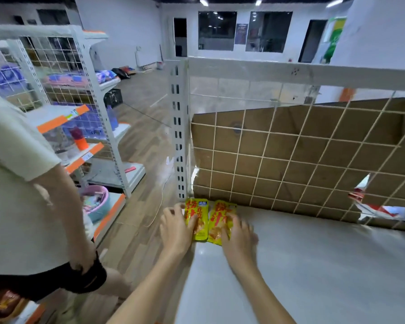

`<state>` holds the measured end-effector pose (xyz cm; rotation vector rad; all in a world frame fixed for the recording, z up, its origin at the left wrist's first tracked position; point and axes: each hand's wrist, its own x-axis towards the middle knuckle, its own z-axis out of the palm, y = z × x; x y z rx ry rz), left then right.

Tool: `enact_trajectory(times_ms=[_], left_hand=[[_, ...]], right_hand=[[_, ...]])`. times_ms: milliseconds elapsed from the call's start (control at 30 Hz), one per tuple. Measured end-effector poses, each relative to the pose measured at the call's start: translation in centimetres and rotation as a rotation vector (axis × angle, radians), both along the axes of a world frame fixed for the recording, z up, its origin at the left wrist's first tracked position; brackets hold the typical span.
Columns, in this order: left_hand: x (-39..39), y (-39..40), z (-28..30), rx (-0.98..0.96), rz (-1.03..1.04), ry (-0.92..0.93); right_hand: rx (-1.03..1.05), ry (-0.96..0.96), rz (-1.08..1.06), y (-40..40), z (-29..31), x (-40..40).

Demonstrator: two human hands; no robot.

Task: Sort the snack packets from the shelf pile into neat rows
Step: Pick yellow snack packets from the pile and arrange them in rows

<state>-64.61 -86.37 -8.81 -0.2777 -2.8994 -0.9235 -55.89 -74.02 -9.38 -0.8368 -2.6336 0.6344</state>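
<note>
Two yellow snack packets with red print lie flat side by side in the back left corner of the white shelf point(313, 265), against the wire grid. My left hand point(177, 228) rests with straight fingers on the left packet point(198, 213). Beside it, my right hand point(239, 235) presses its fingers on the lower part of the right packet point(219, 215). Both packets point lengthwise toward the back.
A wire grid back panel point(290, 160) with brown cardboard behind it closes the shelf's rear. A white slotted post point(179, 136) stands at the left corner. Another person in a pale shirt point(17, 183) stands at left. More shelving point(80, 113) stands beyond.
</note>
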Motion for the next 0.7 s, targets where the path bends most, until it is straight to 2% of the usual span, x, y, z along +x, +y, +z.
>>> enact_trajectory(times_ms=[100, 267, 367, 700], left_hand=[[0.0, 0.1, 0.1, -0.019, -0.078, 0.067], [0.2, -0.5, -0.6, 0.084, -0.230, 0.156], [0.3, -0.6, -1.4, -0.003, -0.353, 0.210], [0.0, 0.0, -1.8, -0.085, -0.369, 0.236]], right_hand=[[0.049, -0.076, 0.010, 0.0, -0.3, -0.6], [0.158, -0.004, -0.011, -0.5, -0.8, -0.8], [0.149, -0.079, 0.041, -0.3, -0.7, -0.7], [0.189, -0.113, 0.068, -0.7, -0.3, -0.7]])
